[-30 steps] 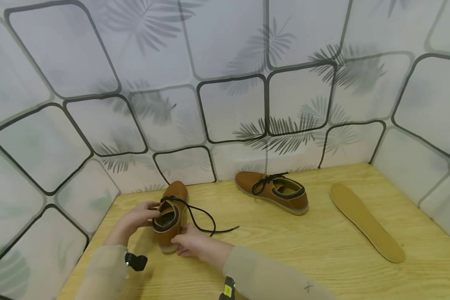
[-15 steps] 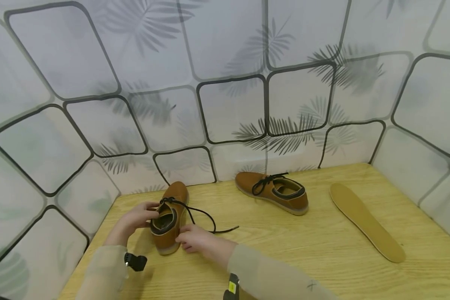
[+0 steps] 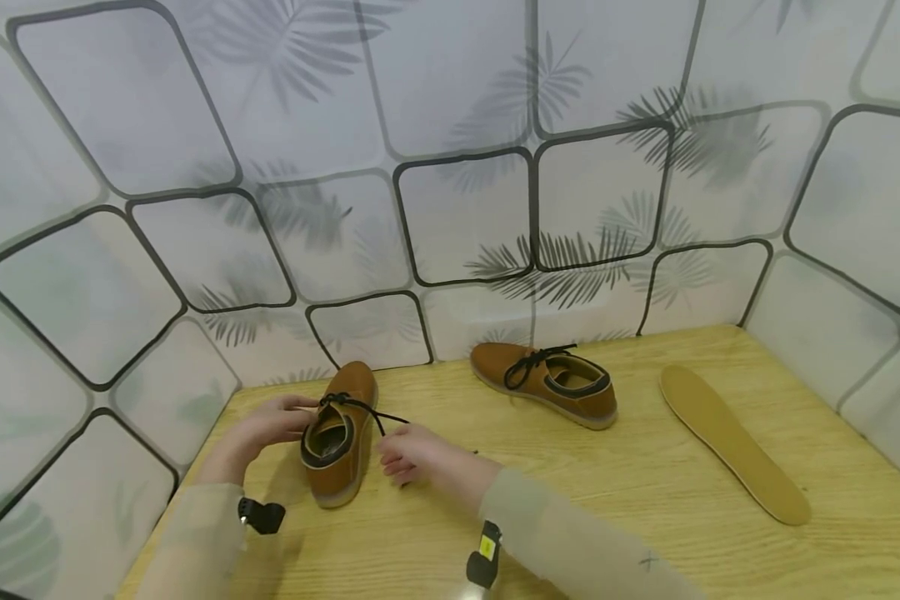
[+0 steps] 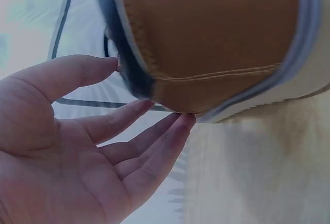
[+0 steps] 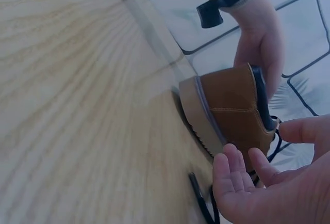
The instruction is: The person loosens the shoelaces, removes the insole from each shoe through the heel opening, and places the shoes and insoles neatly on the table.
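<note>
Across the bench [image 3: 607, 462], far left, a brown shoe [image 3: 354, 442] is standing; the relaxed left hand [image 3: 268, 423] is touching its side, the loose-fingered right hand [image 3: 423, 454] hovering by its lace [image 3: 388, 415]; light bracing should be steadying it.

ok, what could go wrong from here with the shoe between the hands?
1. Snag: the loose black lace trails past the right hand, so moving that hand might catch or drag it.
2. Shift: the left hand is at the side of the brown shoe, fingers not wrapped round it, so a lace tug could twist or slide the shoe.
</note>
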{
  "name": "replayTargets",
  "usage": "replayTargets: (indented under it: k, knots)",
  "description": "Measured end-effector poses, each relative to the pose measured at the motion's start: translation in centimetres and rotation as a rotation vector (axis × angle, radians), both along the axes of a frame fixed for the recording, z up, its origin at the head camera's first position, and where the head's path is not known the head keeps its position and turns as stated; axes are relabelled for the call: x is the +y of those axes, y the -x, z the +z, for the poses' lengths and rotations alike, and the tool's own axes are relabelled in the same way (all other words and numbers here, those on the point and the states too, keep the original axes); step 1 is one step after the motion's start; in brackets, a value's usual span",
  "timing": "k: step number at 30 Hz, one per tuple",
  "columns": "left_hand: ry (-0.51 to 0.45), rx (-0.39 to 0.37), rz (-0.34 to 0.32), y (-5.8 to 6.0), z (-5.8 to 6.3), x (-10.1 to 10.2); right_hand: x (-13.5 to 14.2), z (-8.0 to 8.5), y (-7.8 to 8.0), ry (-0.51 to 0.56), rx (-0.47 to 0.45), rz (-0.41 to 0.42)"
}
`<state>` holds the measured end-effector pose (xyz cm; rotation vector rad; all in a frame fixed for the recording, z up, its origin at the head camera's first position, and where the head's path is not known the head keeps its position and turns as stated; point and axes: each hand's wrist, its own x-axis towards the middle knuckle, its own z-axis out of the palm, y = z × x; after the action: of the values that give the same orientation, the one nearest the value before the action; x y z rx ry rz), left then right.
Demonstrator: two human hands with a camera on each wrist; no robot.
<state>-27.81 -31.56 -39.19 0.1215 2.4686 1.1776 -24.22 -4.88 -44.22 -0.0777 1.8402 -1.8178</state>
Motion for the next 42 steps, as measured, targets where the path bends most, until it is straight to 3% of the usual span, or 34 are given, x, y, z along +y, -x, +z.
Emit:
replayTargets:
  k: [5,12,27,33,42]
  knots:
    - [-0.004,0.018,-0.008,0.0,1.2,0.1,1.2,1.0,0.7,0.028,-0.002,0.025]
    - [-0.025,0.074,-0.001,0.1,2.8,1.5,2.7,1.7,1.9,0.018,-0.023,-0.006]
    - [-0.062,0.129,0.026,1.6,4.2,3.6,6.8,3.2,4.5,0.034,-0.015,-0.055]
    - [-0.106,0.109,-0.011,2.2,4.1,5.0,9.0,4.2,5.0,0.027,-0.011,-0.087]
    - [-0.187,0.081,-0.042,3.1,2.7,6.9,12.4,4.1,5.6,0.004,0.01,-0.082]
